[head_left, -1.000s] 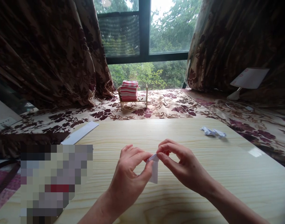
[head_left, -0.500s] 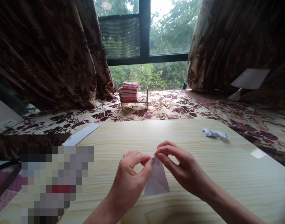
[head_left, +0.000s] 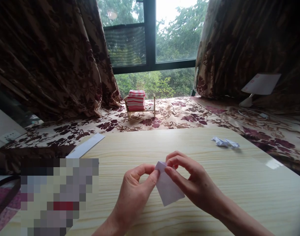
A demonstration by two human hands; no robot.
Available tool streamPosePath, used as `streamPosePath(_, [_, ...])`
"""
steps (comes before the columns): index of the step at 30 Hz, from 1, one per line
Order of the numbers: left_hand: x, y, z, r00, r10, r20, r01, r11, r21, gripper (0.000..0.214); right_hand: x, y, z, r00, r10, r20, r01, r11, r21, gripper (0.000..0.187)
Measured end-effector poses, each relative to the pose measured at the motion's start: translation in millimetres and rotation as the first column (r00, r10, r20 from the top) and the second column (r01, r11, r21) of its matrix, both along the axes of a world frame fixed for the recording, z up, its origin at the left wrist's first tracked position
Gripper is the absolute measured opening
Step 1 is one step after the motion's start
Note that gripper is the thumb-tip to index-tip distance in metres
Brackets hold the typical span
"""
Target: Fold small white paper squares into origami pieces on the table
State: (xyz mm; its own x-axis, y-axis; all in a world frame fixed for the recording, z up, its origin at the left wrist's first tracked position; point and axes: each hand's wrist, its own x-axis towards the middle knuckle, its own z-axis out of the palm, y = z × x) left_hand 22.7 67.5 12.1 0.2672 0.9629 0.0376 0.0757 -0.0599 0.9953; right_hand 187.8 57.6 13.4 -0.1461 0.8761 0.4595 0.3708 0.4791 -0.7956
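Note:
A small folded piece of white paper [head_left: 170, 189] is held between my two hands, just above the wooden table [head_left: 204, 216]. My left hand [head_left: 137, 190] pinches its upper left edge between thumb and forefinger. At the upper right edge, the thumb and fingers of my right hand [head_left: 191, 178] are closed on the paper. The paper's top comes to a blunt point, and its wider end hangs toward me. Part of its right side is hidden behind my right fingers.
Folded white paper shapes [head_left: 225, 143] lie at the table's far right. A white paper strip [head_left: 87, 146] lies at the far left, beside a blurred-out area. Beyond stand a small wooden rack [head_left: 152, 108] with folded striped cloths [head_left: 136, 101] and a white lamp [head_left: 261, 83].
The paper has swung its lower end to the right and now shows a flatter, brighter face. Both hands have shifted their pinches on its top slightly. The view has tilted up a little.

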Motion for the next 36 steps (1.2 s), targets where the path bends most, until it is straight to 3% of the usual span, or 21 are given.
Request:
streamPosePath(8, [-2.1,-0.7,-0.4,0.996,0.070,-0.054,-0.064,0.991,0.115,0.020,-2.1,-3.0,-1.8,0.997,0.052,0.050,-0.054,0.998,0.040,0.013])
streamPosePath(12, [-2.5,-1.5,-0.8,0.995,0.052,-0.089,-0.035,0.982,0.183,0.016,-2.5,-3.6,-4.9,0.996,0.059,0.062,-0.062,0.997,0.044,0.012])
streamPosePath(26, [-1.4,-2.5,2.0,0.998,0.024,-0.062,-0.011,0.981,0.195,0.011,-3.5,-4.8,-6.4,0.999,0.006,0.053,-0.004,0.999,-0.032,0.011])
streamPosePath(30, [-0.4,-3.6,3.1,0.998,0.031,-0.059,-0.016,0.972,0.235,0.009,-3.3,-3.9,-6.5,0.999,-0.031,0.021,0.032,0.999,-0.020,0.002])
streamPosePath(36, [-1.0,-2.9,2.3,0.997,0.034,-0.071,-0.014,0.964,0.266,0.009,-3.7,-0.8,-5.1,0.999,0.019,0.034,-0.020,0.999,0.032,0.009])
